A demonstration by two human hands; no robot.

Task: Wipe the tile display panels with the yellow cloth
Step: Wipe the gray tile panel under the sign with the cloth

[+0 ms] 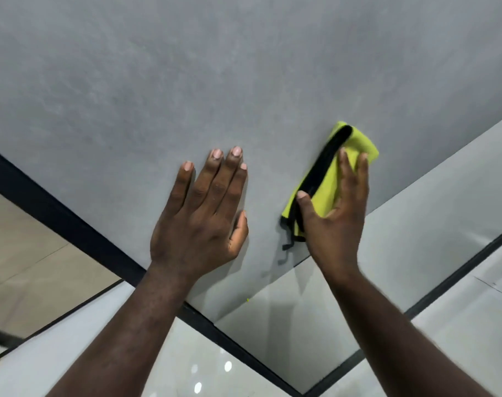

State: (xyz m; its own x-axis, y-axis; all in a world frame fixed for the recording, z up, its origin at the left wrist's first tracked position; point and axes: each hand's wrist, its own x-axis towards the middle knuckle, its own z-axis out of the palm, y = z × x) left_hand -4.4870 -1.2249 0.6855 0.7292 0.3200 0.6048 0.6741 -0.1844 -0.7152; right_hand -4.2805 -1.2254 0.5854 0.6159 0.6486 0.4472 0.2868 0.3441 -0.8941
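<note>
The head camera is the only view, and it looks down along both arms.

The left hand [199,222] lies flat on the big grey panel [215,81]. Its fingers are straight and close side by side, and the thumb is tucked in next to them. It holds nothing. It looks like it is there to lean on and keep the panel from wobbling.

Just to the thumb side of that hand, with a small gap of bare panel between, is the right hand [335,216]. It presses the yellow cloth [361,143] against the same panel. The fingers lie almost straight over the cloth, and the thumb rests on the cloth's black edge [318,173]. The cloth is folded into a thick pad, likely so it rubs well and does not flop. A loose black bit hangs out below the thumb. The hand is a little blurry, so it may be moving.

Beyond the fingertips of both hands there is lots of grey panel with room to wipe. Below the right wrist the panel ends, and a paler panel [430,210] starts there. Under the left wrist a black frame [57,213] marks the other edge. Wiping up and away looks easier than wiping toward those edges.
</note>
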